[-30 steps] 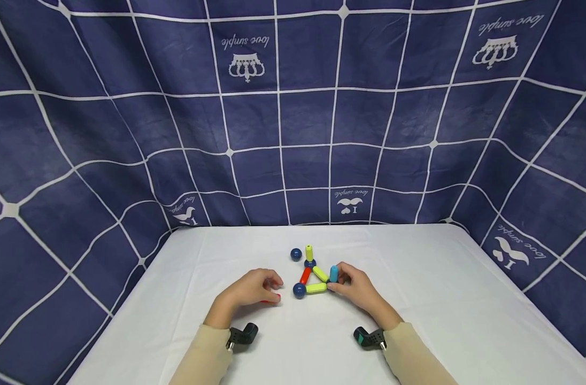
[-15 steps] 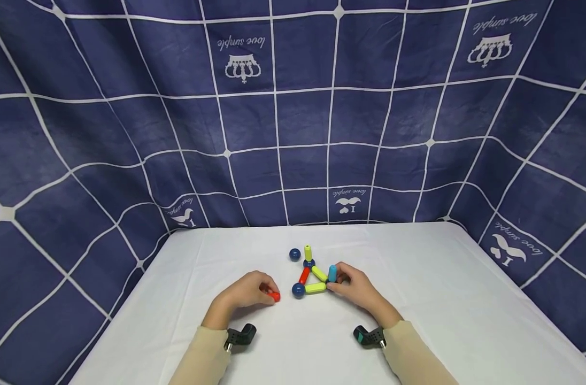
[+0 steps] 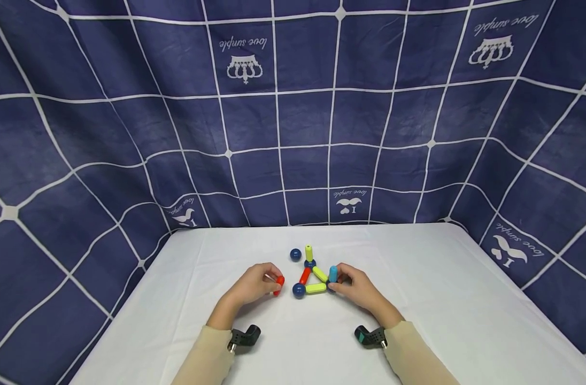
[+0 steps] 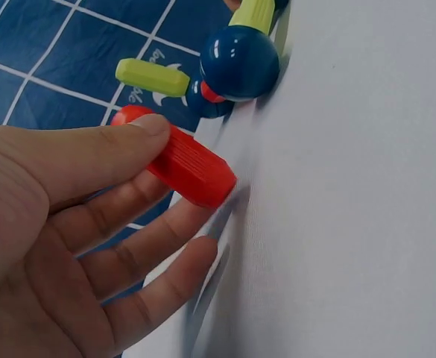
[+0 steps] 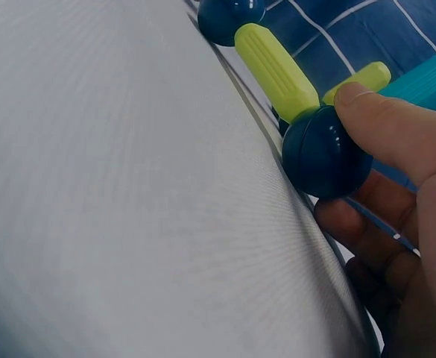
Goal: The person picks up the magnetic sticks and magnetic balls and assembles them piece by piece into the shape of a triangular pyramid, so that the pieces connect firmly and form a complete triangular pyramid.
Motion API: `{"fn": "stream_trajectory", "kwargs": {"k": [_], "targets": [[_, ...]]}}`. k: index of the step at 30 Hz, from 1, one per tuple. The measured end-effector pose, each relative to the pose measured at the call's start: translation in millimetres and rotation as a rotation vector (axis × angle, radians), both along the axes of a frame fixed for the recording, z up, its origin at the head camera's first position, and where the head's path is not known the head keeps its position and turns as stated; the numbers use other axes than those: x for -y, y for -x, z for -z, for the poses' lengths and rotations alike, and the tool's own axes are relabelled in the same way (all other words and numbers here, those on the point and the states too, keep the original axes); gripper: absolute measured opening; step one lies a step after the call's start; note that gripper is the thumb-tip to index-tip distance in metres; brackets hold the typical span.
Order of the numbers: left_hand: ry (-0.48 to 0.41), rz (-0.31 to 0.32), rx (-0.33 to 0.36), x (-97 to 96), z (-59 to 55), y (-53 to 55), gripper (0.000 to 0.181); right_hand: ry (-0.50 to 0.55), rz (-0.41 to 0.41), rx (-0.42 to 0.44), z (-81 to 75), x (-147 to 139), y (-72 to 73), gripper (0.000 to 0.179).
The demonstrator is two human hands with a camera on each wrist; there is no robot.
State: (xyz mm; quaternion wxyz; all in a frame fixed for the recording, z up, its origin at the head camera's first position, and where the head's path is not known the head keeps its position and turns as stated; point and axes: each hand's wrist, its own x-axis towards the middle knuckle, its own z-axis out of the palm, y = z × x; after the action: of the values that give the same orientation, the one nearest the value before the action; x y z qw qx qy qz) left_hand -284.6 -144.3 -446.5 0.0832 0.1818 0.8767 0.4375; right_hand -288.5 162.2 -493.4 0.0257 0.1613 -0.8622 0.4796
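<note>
The left hand [image 3: 255, 281] had its thumb and fingertips clamped on a red stick [image 4: 188, 168], tilted and standing out beyond the fingers at both ends; whether its lower end met the table [image 3: 293, 342] could not be told. The other fingers of that hand were spread apart beneath the stick. The right hand [image 3: 356, 286] had its thumb and fingers closed around a dark blue corner ball [image 5: 323, 158], and a light blue stick [image 3: 333, 274] stood upright on this ball, just beside the thumb. Between the two sets of fingers lay a triangle, blocking the straight way across: the near ball [image 3: 299, 290] just right of the left fingertips, a lime bottom stick [image 3: 316, 289] from it to the right fingers, a red side stick [image 3: 305, 276] running away from it, and a lime side stick [image 3: 320, 274] slanting back from the right fingers. Both side sticks met at the far ball [image 3: 310, 263], beyond all the fingers, where a lime post [image 3: 309, 253] stood upright. Just left of that, farther off than the left fingers, a loose ball [image 3: 295, 255] sat apart. A checked navy curtain [image 3: 302, 117] hung behind everything, well beyond the fingers.
</note>
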Motion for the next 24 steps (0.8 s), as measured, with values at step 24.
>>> {"fn": "stream_trajectory", "kwargs": {"k": [24], "targets": [[-0.292,-0.089,-0.017,-34.3,-3.6,-5.5,0.023,-0.021,-0.005,-0.003,-0.9,0.6,-0.7,0.019]]}}
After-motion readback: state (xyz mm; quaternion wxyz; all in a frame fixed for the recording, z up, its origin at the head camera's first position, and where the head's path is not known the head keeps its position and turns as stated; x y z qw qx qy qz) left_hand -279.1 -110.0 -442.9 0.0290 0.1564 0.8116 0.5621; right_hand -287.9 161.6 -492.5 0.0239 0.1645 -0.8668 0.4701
